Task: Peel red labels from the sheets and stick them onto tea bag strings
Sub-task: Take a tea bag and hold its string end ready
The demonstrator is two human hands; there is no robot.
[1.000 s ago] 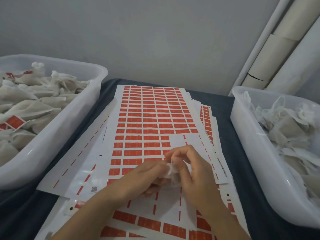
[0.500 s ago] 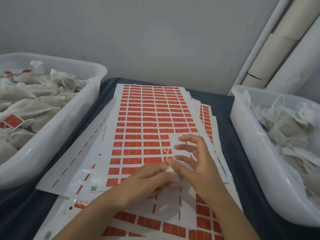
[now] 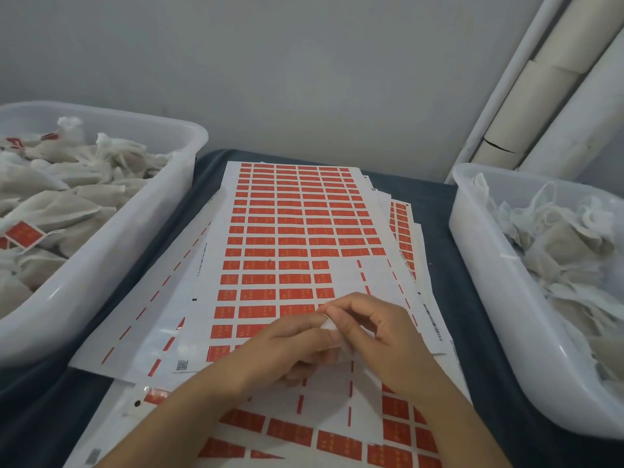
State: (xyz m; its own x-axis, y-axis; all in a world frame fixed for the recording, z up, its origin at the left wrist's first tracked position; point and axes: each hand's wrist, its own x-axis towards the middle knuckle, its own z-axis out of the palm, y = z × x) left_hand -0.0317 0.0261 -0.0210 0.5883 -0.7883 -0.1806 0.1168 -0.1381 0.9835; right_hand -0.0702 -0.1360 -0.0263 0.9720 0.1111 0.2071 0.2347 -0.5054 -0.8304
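Observation:
A white sheet of red labels (image 3: 290, 231) lies in the middle of the dark cloth, on top of other sheets; its lower right rows are bare backing. Over its near end my left hand (image 3: 287, 349) and my right hand (image 3: 381, 336) meet, fingertips together. Between them sits a small white tea bag (image 3: 332, 327), mostly hidden; both hands pinch it. My right fingers are curled over it. Whether a label is between the fingers cannot be told.
A white tub (image 3: 141, 211) at the left holds tea bags, some with red tags. Another white tub (image 3: 479, 265) at the right holds untagged tea bags. Pale tubes (image 3: 540, 96) lean against the wall at the back right. More label sheets (image 3: 304, 430) lie nearest me.
My right fingers, spread over the sheet half a second ago, have curled back in against my left fingertips at the tea bag. The left hand has hardly moved.

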